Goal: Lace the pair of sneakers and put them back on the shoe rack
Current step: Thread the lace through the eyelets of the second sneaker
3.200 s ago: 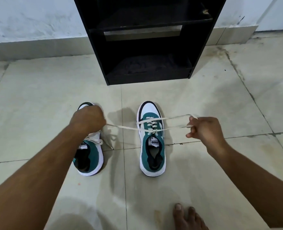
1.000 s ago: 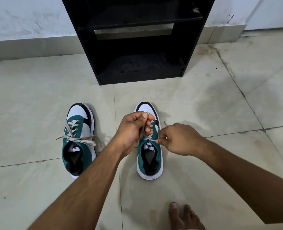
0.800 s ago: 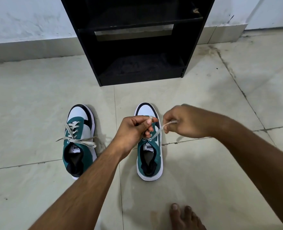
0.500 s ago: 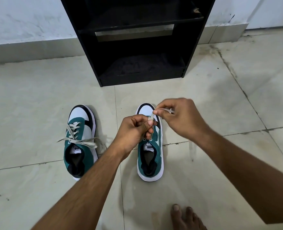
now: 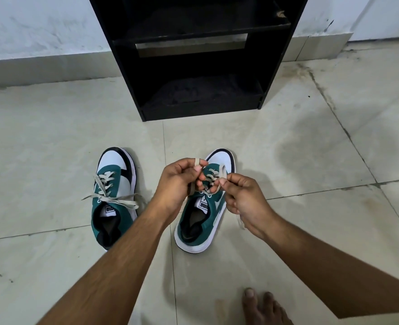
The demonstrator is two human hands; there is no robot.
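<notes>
1. Since half a second ago the right hand (image 5: 243, 195) has dropped from over the toe of the right-side sneaker (image 5: 203, 207) back toward the person, and that sneaker's heel has swung a bit to the left, so it sits slightly angled now.
2. Left hand (image 5: 179, 181) is curled shut over the lace (image 5: 220, 175), with one strand looped over the index finger near the tip and another running down under the palm.
3. Right hand is pinching a loop of the same lace between thumb and forefinger, just beside the left hand's fingertips, both right above the eyelets.
4. Left-side sneaker (image 5: 114, 195) is flat on the tiled floor (image 5: 53, 148), laced up, with its loose ends lying out to both sides. Nobody's touching it.
5. Both shoes point toes toward the black shoe rack (image 5: 198, 55), which stands against the wall, well apart from them.
6. A bare foot (image 5: 261, 306) pokes in at the bottom edge.
</notes>
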